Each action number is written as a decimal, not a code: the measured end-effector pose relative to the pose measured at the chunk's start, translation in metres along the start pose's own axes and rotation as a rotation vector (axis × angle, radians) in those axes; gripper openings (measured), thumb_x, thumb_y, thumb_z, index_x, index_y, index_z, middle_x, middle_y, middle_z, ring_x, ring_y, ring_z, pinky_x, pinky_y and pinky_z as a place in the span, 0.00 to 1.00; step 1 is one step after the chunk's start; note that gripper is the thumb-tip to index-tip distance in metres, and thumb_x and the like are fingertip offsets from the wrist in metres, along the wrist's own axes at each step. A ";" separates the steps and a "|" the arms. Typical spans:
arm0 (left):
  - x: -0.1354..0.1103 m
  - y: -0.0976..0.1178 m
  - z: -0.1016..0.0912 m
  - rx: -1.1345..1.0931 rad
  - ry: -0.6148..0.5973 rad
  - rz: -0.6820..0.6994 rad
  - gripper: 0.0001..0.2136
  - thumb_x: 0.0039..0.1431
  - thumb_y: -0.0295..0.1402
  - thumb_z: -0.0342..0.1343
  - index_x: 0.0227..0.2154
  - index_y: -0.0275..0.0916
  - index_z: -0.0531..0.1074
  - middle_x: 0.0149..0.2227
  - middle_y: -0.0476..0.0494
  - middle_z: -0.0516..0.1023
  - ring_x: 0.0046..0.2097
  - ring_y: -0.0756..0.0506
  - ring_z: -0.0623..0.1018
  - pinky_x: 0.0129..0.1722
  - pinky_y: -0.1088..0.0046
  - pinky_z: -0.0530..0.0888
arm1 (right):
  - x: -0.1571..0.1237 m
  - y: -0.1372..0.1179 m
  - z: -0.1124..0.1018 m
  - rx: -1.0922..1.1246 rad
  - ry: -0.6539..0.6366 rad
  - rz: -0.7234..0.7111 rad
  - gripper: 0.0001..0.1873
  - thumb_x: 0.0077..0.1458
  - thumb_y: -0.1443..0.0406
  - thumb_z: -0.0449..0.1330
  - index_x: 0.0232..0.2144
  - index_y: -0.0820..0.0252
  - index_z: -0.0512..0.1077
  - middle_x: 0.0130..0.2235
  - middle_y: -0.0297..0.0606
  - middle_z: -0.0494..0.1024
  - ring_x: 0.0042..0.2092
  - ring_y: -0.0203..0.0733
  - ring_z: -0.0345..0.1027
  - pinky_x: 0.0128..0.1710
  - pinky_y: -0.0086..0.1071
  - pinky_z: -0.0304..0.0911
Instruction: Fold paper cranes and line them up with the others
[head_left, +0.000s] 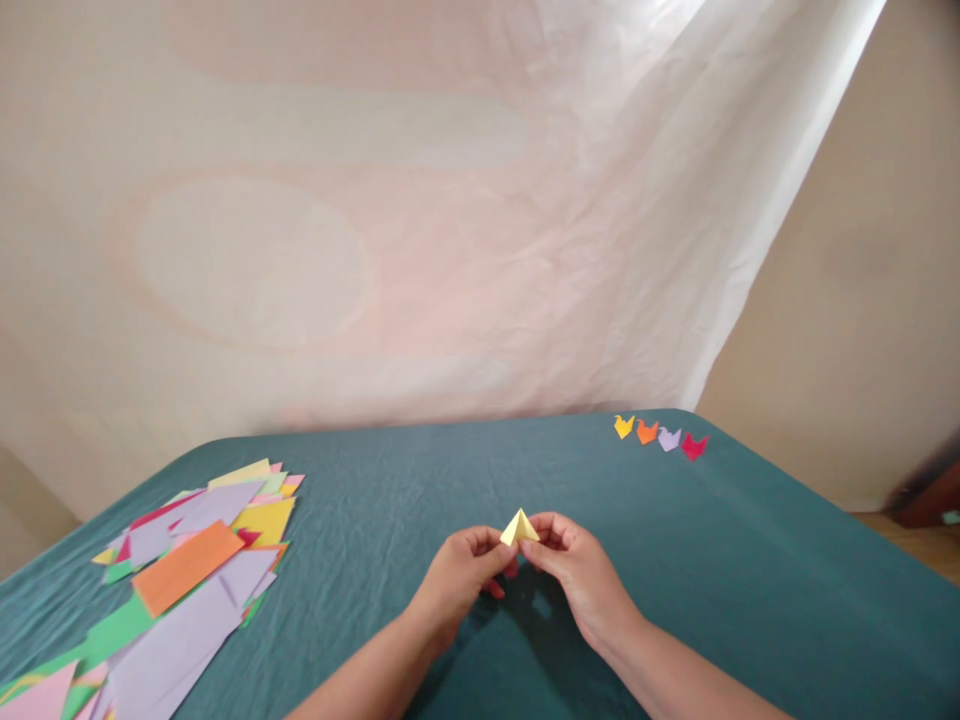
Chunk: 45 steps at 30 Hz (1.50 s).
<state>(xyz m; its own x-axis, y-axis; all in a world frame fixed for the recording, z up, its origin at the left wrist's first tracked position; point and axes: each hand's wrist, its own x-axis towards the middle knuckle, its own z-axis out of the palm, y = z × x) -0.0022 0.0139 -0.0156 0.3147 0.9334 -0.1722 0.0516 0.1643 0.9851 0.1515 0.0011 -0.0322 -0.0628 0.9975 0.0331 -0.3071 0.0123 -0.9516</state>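
Observation:
A small pale yellow folded paper [520, 526] is held up between both hands over the table, its pointed tip upward and a crease down its middle. My left hand [466, 577] pinches its lower left corner between thumb and fingers. On the other side, my right hand [574, 570] grips the lower right corner the same way, thumb in front. The fingers behind the paper are partly hidden.
A dark green cloth covers the table [390, 500]. Loose coloured paper sheets [187, 565] lie in an overlapping heap at the left. Several small folded paper birds [647, 432] stand in a row at the far right edge. A pale sheet [450, 250] hangs behind.

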 end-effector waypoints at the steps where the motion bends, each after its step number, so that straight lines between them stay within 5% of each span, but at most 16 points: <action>1: 0.000 0.000 0.001 0.014 -0.011 -0.003 0.17 0.50 0.45 0.58 0.28 0.32 0.74 0.27 0.43 0.75 0.28 0.49 0.71 0.25 0.78 0.67 | 0.000 -0.001 0.000 0.004 -0.001 -0.005 0.10 0.46 0.64 0.65 0.31 0.61 0.71 0.30 0.36 0.76 0.32 0.38 0.68 0.33 0.29 0.59; 10: 0.003 -0.003 0.002 0.056 0.185 0.054 0.17 0.46 0.45 0.61 0.23 0.33 0.74 0.23 0.46 0.73 0.25 0.51 0.68 0.24 0.78 0.65 | -0.003 -0.008 0.004 0.011 -0.020 -0.009 0.11 0.45 0.63 0.66 0.31 0.61 0.71 0.31 0.37 0.78 0.33 0.39 0.70 0.35 0.29 0.61; 18: 0.000 -0.001 0.002 -0.145 0.135 0.042 0.13 0.48 0.40 0.62 0.30 0.34 0.73 0.29 0.45 0.75 0.29 0.51 0.70 0.28 0.79 0.66 | -0.001 -0.001 0.001 -0.062 -0.010 0.002 0.10 0.45 0.65 0.66 0.31 0.61 0.71 0.31 0.35 0.76 0.32 0.37 0.68 0.33 0.28 0.59; 25: 0.005 0.001 -0.005 0.199 0.196 0.200 0.10 0.50 0.38 0.60 0.27 0.34 0.75 0.26 0.44 0.76 0.29 0.48 0.72 0.31 0.75 0.68 | -0.001 0.002 -0.001 -0.222 -0.095 -0.020 0.11 0.50 0.59 0.63 0.30 0.62 0.72 0.30 0.35 0.75 0.31 0.36 0.65 0.31 0.27 0.58; 35: -0.004 0.007 0.001 0.428 0.376 0.361 0.10 0.49 0.36 0.59 0.32 0.38 0.68 0.30 0.50 0.72 0.30 0.49 0.72 0.28 0.77 0.67 | 0.003 -0.001 -0.008 -0.454 0.017 -0.139 0.12 0.54 0.57 0.59 0.27 0.61 0.72 0.26 0.32 0.72 0.27 0.35 0.62 0.27 0.26 0.55; 45: -0.003 0.005 0.000 0.473 0.230 0.343 0.06 0.54 0.35 0.55 0.28 0.37 0.72 0.28 0.47 0.75 0.31 0.48 0.73 0.30 0.75 0.67 | 0.001 -0.001 -0.007 -0.386 -0.055 -0.133 0.15 0.55 0.54 0.58 0.30 0.61 0.72 0.26 0.33 0.72 0.26 0.34 0.61 0.26 0.26 0.56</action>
<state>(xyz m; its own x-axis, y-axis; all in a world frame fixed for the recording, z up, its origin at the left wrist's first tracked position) -0.0029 0.0118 -0.0106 0.1782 0.9614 0.2094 0.4140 -0.2664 0.8704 0.1585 0.0029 -0.0336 -0.1000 0.9804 0.1699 0.0619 0.1766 -0.9823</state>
